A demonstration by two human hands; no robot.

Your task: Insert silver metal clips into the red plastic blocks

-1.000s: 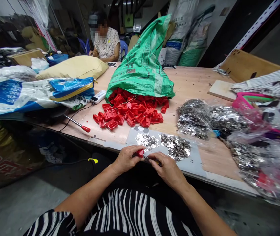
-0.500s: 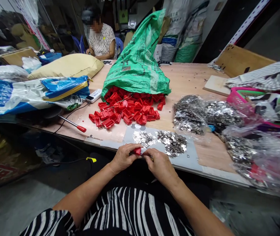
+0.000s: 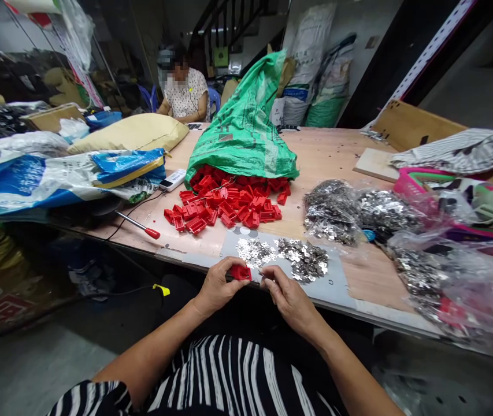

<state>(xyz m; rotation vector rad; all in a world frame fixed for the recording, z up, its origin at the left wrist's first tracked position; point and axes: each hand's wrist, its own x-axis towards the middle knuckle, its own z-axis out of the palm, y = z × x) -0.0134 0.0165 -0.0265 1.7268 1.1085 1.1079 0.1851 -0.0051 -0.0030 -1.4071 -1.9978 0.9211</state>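
Observation:
My left hand point(image 3: 218, 286) grips a small red plastic part point(image 3: 240, 273) between thumb and fingers. My right hand point(image 3: 288, 300) sits just to its right, fingertips pinched together a little apart from the red part. Anything held in that pinch is too small to make out. Both hands are above the near edge of a grey sheet point(image 3: 337, 286) bearing two heaps of small silver metal pieces point(image 3: 302, 260). Beyond it, a pile of red plastic parts point(image 3: 224, 211) spills from the mouth of a green woven sack point(image 3: 241, 130).
A red-handled screwdriver point(image 3: 140, 226) lies on the plywood table point(image 3: 333, 156). Clear plastic bags of silver pieces point(image 3: 428, 271) fill the right side, near a pink basket point(image 3: 411, 185). Large sacks point(image 3: 33, 179) line the left side. A co-worker point(image 3: 183, 95) sits across the table.
My right hand has moved slightly right, away from the red part, which stays in my left hand. The whole view has shifted slightly as my head moved.

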